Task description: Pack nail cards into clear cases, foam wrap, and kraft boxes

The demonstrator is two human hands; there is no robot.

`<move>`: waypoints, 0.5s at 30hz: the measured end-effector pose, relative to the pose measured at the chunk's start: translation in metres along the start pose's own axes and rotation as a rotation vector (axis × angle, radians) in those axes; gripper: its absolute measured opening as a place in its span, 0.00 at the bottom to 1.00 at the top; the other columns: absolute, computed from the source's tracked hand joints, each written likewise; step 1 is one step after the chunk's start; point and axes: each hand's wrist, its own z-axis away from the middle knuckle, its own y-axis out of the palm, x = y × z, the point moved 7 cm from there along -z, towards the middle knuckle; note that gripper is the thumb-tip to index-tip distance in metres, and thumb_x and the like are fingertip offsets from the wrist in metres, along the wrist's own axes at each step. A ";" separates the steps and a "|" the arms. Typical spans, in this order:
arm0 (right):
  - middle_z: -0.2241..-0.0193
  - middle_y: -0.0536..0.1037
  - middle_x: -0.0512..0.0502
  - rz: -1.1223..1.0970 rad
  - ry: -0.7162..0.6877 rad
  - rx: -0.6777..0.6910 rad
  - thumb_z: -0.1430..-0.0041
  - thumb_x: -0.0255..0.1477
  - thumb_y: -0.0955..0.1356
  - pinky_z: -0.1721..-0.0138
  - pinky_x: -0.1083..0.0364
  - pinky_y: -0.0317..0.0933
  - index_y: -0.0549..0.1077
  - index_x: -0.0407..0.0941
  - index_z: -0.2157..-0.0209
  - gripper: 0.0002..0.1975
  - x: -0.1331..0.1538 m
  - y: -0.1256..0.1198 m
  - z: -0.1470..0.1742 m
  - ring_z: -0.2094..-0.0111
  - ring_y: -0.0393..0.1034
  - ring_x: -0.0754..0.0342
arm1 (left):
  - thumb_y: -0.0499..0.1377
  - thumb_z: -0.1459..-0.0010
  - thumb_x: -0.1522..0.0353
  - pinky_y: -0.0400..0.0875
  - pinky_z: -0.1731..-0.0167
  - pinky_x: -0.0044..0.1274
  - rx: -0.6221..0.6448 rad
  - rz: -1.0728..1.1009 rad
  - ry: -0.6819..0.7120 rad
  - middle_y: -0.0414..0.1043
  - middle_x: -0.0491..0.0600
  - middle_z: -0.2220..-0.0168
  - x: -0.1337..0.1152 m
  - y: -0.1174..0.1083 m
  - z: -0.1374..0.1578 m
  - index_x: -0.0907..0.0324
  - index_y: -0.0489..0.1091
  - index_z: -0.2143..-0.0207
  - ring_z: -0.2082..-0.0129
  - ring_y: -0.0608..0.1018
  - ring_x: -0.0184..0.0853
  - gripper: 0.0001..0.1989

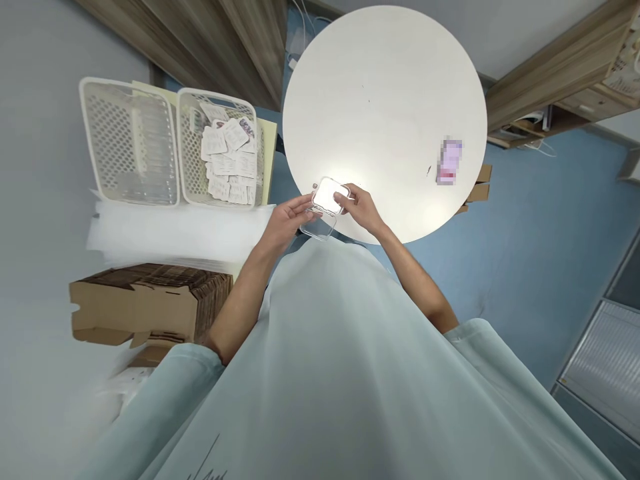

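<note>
Just over the near edge of the round white table, I hold a small clear plastic case in both hands. It stands opened, one transparent half hanging toward my body. A flat white piece, like a card, lies in or on the far half. My left hand grips the case's left side, near the fold, between thumb and fingers. On the right side, my right hand has its thumb on the white piece and its fingers round the edge.
To my left stand a white basket of clear plastic cases and another basket with many printed white packets. White sheets and stacked flat cardboard boxes lie nearer. A blurred purple object rests on the table's right side.
</note>
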 end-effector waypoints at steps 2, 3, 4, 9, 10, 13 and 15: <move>0.57 0.85 0.47 0.017 0.011 -0.015 0.36 0.70 0.71 0.56 0.52 0.80 0.78 0.51 0.53 0.35 -0.006 0.001 -0.015 0.60 0.84 0.51 | 0.74 0.42 0.60 0.83 0.38 0.41 -0.075 0.060 -0.016 0.82 0.61 0.35 0.007 -0.013 0.004 0.55 0.80 0.37 0.41 0.88 0.48 0.31; 0.56 0.85 0.47 0.038 0.020 -0.023 0.34 0.69 0.69 0.54 0.52 0.80 0.78 0.51 0.52 0.34 -0.011 0.001 -0.024 0.59 0.85 0.52 | 0.75 0.43 0.62 0.83 0.38 0.40 -0.115 0.100 -0.022 0.82 0.60 0.35 0.011 -0.021 0.006 0.55 0.80 0.37 0.42 0.88 0.47 0.31; 0.55 0.86 0.47 0.072 0.030 -0.026 0.32 0.67 0.70 0.53 0.52 0.79 0.78 0.51 0.52 0.33 -0.018 0.000 -0.034 0.59 0.85 0.52 | 0.75 0.43 0.63 0.83 0.37 0.39 -0.156 0.144 -0.027 0.83 0.59 0.35 0.016 -0.028 0.009 0.55 0.81 0.38 0.42 0.88 0.46 0.30; 0.51 0.86 0.41 0.442 0.114 -0.027 0.30 0.44 0.76 0.42 0.46 0.76 0.78 0.47 0.51 0.16 -0.067 -0.002 -0.084 0.52 0.82 0.46 | 0.75 0.43 0.71 0.82 0.36 0.36 -0.323 0.336 -0.045 0.82 0.58 0.35 0.042 -0.062 0.028 0.56 0.82 0.40 0.42 0.88 0.45 0.27; 0.49 0.85 0.40 0.529 0.135 -0.023 0.30 0.40 0.76 0.41 0.46 0.76 0.78 0.46 0.49 0.15 -0.076 -0.001 -0.092 0.50 0.82 0.45 | 0.75 0.43 0.71 0.82 0.36 0.36 -0.344 0.359 -0.044 0.82 0.57 0.34 0.046 -0.067 0.032 0.56 0.81 0.41 0.40 0.87 0.45 0.27; 0.42 0.81 0.36 0.759 0.199 -0.001 0.33 0.35 0.78 0.41 0.44 0.75 0.76 0.45 0.43 0.20 -0.099 0.006 -0.110 0.45 0.79 0.43 | 0.75 0.43 0.73 0.81 0.34 0.36 -0.398 0.409 -0.033 0.81 0.58 0.33 0.056 -0.080 0.045 0.56 0.81 0.40 0.37 0.86 0.46 0.27; 0.37 0.77 0.33 0.858 0.230 0.013 0.34 0.37 0.79 0.41 0.42 0.75 0.73 0.45 0.41 0.26 -0.108 0.012 -0.118 0.43 0.79 0.40 | 0.75 0.43 0.73 0.80 0.33 0.36 -0.433 0.435 -0.027 0.81 0.58 0.33 0.060 -0.086 0.054 0.56 0.81 0.40 0.37 0.86 0.46 0.27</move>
